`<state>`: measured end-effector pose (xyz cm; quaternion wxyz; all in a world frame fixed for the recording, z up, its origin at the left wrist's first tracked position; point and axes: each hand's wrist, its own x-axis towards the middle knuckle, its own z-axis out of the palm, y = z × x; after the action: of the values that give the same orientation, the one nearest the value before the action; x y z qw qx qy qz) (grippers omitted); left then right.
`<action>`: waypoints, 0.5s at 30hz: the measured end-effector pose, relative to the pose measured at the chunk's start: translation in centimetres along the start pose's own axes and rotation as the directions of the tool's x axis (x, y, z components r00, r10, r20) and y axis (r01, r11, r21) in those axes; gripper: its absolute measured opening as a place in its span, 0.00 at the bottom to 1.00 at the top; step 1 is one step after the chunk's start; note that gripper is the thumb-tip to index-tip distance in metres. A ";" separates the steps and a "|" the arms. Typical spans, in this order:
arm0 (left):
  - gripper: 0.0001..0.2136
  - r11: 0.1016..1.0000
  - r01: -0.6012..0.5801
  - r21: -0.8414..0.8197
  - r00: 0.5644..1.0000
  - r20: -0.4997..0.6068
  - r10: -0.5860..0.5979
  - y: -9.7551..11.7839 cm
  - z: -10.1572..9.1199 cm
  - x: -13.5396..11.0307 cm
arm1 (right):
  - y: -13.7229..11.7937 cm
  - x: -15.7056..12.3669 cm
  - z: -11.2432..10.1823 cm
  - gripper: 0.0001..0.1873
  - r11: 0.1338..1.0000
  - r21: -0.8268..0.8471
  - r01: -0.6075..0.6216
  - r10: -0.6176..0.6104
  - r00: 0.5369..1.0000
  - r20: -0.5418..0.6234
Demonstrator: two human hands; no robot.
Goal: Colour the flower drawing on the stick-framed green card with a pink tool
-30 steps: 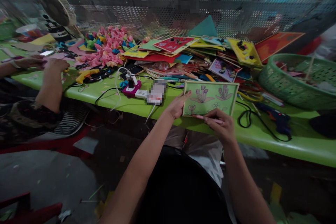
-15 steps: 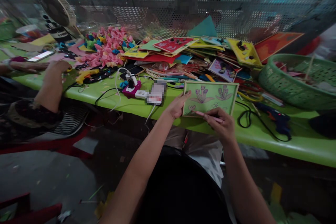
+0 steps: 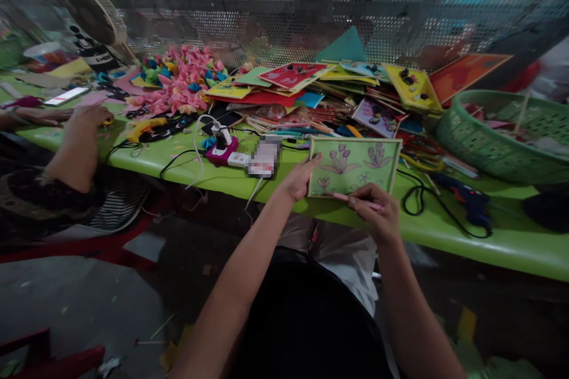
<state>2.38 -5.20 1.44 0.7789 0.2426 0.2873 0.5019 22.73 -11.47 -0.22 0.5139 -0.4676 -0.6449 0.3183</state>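
My left hand [image 3: 299,180] grips the left edge of a green framed card [image 3: 354,166] with purple flowers drawn on it, holding it tilted up at the near edge of the green table [image 3: 444,235]. My right hand [image 3: 376,210] is closed on a pink pen [image 3: 355,199], whose tip rests at the card's lower edge.
A heap of coloured cards [image 3: 338,89] and pink paper flowers [image 3: 182,78] covers the table behind. A green basket [image 3: 502,136] stands at right, a blue glue gun [image 3: 466,200] with black cable beside it. A power strip [image 3: 226,151] and another person's arm [image 3: 75,142] are at left.
The pen tip has shifted slightly along the card's lower edge. The person at left has drawn a hand back from the phone on the table.
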 end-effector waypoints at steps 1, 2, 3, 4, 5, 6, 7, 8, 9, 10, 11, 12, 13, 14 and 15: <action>0.13 1.000 0.006 0.001 1.000 -0.004 -0.006 0.0 0.0 0.0 | 0.0 0.0 0.0 0.10 1.000 -0.009 0.000 0.000 1.000 0.006; 0.13 1.000 0.010 0.001 1.000 -0.006 -0.010 0.0 0.0 0.0 | -0.1 0.0 0.0 0.10 1.000 -0.019 0.000 0.000 1.000 0.011; 0.13 1.000 0.013 0.000 1.000 -0.006 -0.013 0.0 0.0 0.1 | -0.1 0.1 0.0 0.10 1.000 -0.027 0.000 0.001 1.000 0.014; 0.13 1.000 0.014 -0.001 1.000 -0.004 -0.014 0.0 0.0 0.1 | -0.2 0.1 0.0 0.10 0.999 -0.034 -0.001 0.002 1.000 0.010; 0.13 1.000 0.015 -0.005 1.000 -0.003 -0.015 0.1 0.0 0.1 | -0.3 0.1 0.1 0.10 0.999 -0.036 -0.002 0.002 1.000 0.004; 0.13 1.000 0.013 -0.009 1.000 -0.001 -0.013 0.1 0.1 0.0 | -0.3 0.1 0.1 0.09 0.999 -0.035 -0.001 0.001 1.000 -0.005; 0.13 1.000 0.011 -0.013 1.000 -0.001 -0.011 0.1 0.1 0.0 | -0.3 0.1 0.2 0.09 0.999 -0.033 -0.001 0.000 1.000 -0.014; 0.12 1.000 0.010 -0.015 1.000 -0.009 -0.010 0.1 0.2 0.0 | -0.4 0.1 0.2 0.09 1.000 -0.029 0.000 -0.001 1.000 -0.026; 0.12 1.000 0.011 -0.017 1.000 -0.015 -0.011 0.1 0.2 0.0 | -0.4 0.1 0.2 0.09 1.000 -0.026 0.001 -0.002 0.999 -0.039; 0.12 1.000 0.012 -0.021 1.000 -0.020 -0.012 0.2 0.2 0.0 | -0.3 0.1 0.3 0.08 1.000 -0.022 0.002 -0.003 0.999 -0.049; 0.12 1.000 0.013 -0.024 1.000 -0.024 -0.013 0.2 0.2 -0.1 | -0.3 0.1 0.3 0.08 1.000 -0.019 0.002 -0.003 0.998 -0.057; 0.13 1.000 0.013 -0.026 1.000 -0.028 -0.013 0.2 0.2 -0.1 | -0.3 0.1 0.3 0.08 1.000 -0.018 0.001 -0.002 0.998 -0.063; 0.13 1.000 0.011 -0.029 0.999 -0.031 -0.012 0.2 0.3 -0.1 | -0.3 0.0 0.3 0.08 1.000 -0.019 0.001 -0.002 0.998 -0.064; 0.13 0.999 0.008 -0.031 0.999 -0.033 -0.009 0.2 0.3 0.0 | -0.3 0.0 0.3 0.08 1.000 -0.022 0.002 -0.004 0.998 -0.059; 0.14 0.999 0.004 -0.031 0.999 -0.035 -0.005 0.1 0.3 0.0 | -0.4 0.0 0.3 0.08 1.000 -0.027 0.005 -0.006 0.999 -0.048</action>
<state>2.45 -5.20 1.72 0.7786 0.2208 0.2937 0.5087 22.37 -11.56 0.06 0.5239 -0.4803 -0.6379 0.2966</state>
